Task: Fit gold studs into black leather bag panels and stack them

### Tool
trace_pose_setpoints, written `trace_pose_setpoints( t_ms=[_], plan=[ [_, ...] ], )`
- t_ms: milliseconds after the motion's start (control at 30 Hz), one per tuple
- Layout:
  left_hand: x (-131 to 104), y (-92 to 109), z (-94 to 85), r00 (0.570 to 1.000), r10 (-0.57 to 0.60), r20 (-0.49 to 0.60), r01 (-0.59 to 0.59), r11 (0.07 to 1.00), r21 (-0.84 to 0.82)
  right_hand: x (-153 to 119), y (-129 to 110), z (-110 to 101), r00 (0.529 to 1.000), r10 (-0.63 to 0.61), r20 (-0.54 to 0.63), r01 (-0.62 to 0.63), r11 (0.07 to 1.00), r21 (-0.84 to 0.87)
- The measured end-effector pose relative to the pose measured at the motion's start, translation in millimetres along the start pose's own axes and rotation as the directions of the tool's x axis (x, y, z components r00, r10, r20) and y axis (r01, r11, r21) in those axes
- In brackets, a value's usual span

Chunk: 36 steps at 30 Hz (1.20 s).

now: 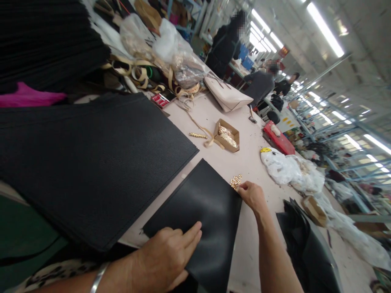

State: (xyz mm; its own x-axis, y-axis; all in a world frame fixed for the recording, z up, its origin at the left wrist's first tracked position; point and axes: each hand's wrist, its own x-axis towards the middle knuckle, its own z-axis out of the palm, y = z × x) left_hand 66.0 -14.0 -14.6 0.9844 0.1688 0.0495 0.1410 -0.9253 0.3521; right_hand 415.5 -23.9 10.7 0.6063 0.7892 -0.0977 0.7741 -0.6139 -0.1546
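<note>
A black leather panel (210,203) lies on the pale table in front of me. My left hand (168,256) rests on its near part, index and middle fingers stretched out flat on the surface. At the panel's far right corner, my right hand (250,193) has its fingertips pinched together, touching the edge of a small pile of gold metal rings (236,180). Whatever is between those fingertips is too small to make out. To the left lies a stack of larger black leather pieces (100,162) with stitched edges.
Beyond the panel stand a small cardboard box (236,142) of gold fittings and a pale bag (227,95). Plastic bags (284,165), a red case (277,137) and dark sheets (311,244) lie to the right. Several people are farther back, one a person in black (224,49).
</note>
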Motion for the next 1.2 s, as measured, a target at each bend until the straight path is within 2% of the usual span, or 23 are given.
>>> trace_pose_setpoints(
  t_ms=[133,233,367,500,600,700,867,1033,1200],
  plan=[
    [-0.9,-1.1,0.6,1.0,0.003,-0.03,-0.003,1.0,0.017,-3.0,6.5,-7.2,0.999,0.04,-0.032,-0.037,0.995,0.096],
    [-2.3,-0.9,3.9,0.998,0.015,-0.053,-0.013,0.999,0.029,-18.0,3.2,-15.6,0.998,0.063,-0.005,-0.06,0.964,0.257],
    [-4.1,-0.3,6.8,0.992,0.039,-0.119,-0.033,0.998,0.054,-66.8,-24.3,-13.8,0.992,-0.006,0.125,-0.057,0.868,0.494],
    [-4.7,-2.0,8.2,0.985,0.057,-0.165,-0.048,0.997,0.061,-122.6,-60.6,3.8,0.932,-0.134,0.337,-0.122,0.759,0.64],
    [-5.1,-3.4,10.5,0.976,0.082,-0.204,-0.068,0.995,0.078,-144.4,-75.9,16.0,0.906,-0.194,0.376,-0.074,0.803,0.591],
    [-5.3,-3.9,12.9,0.969,0.095,-0.227,-0.077,0.993,0.087,-147.3,-80.6,19.6,0.915,-0.214,0.341,0.022,0.873,0.488],
    [-5.6,-3.3,13.4,0.963,0.089,-0.254,-0.069,0.994,0.084,-143.6,-84.3,14.5,0.908,-0.238,0.346,0.068,0.897,0.437],
    [-6.0,-3.1,12.6,0.958,0.098,-0.268,-0.079,0.994,0.081,-139.7,-91.4,11.4,0.89,-0.199,0.411,0.015,0.912,0.41],
    [-6.0,-2.8,11.7,0.962,0.095,-0.255,-0.078,0.994,0.077,-124.8,-92.5,10.8,0.819,-0.147,0.555,-0.093,0.921,0.38]
  ],
)
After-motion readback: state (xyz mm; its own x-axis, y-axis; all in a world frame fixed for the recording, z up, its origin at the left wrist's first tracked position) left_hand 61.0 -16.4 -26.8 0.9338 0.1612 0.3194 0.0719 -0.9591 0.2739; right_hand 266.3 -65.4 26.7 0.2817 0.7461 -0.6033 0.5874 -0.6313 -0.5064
